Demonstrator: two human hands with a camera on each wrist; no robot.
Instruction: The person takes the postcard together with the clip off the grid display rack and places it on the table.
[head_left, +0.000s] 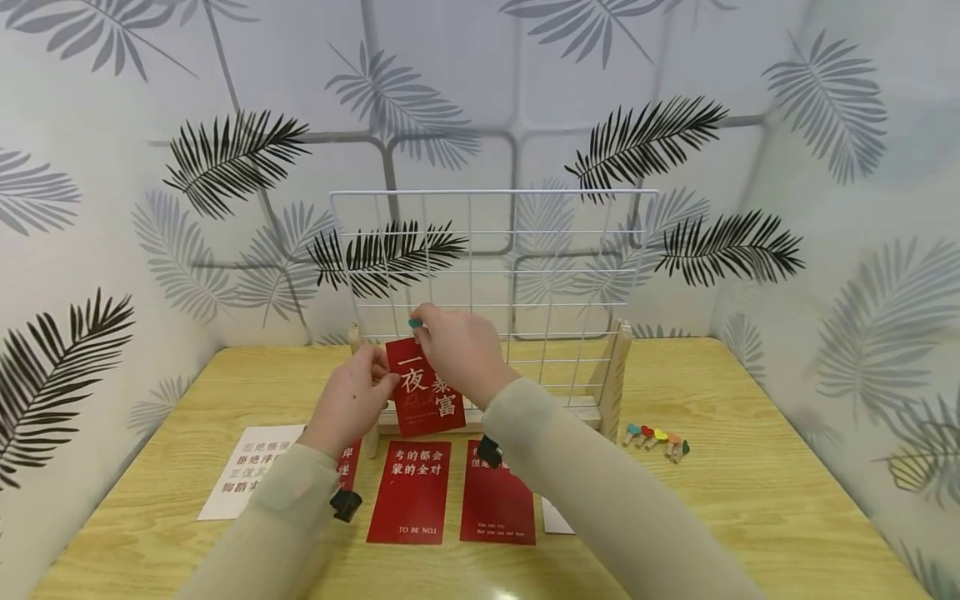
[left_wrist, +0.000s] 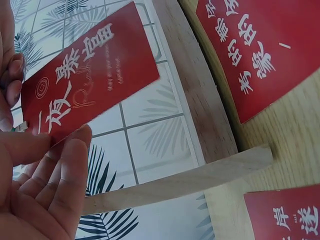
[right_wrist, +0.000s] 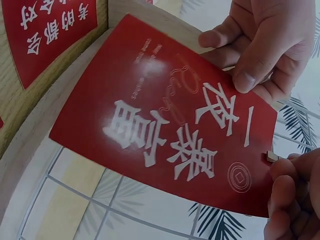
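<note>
Head view: the left hand pinches the red card's left edge, steadying it flat against the white wire grid. The right hand squeezes a small green clip at the card's top edge — placed, I judge, to bite card and wire together.

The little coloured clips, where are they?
In the head view the coloured clips lie in a row on the table, right of the wire grid's wooden stand.

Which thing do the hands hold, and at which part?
Left hand holds the red card by its left edge; right hand pinches a green clip at its top edge.
</note>
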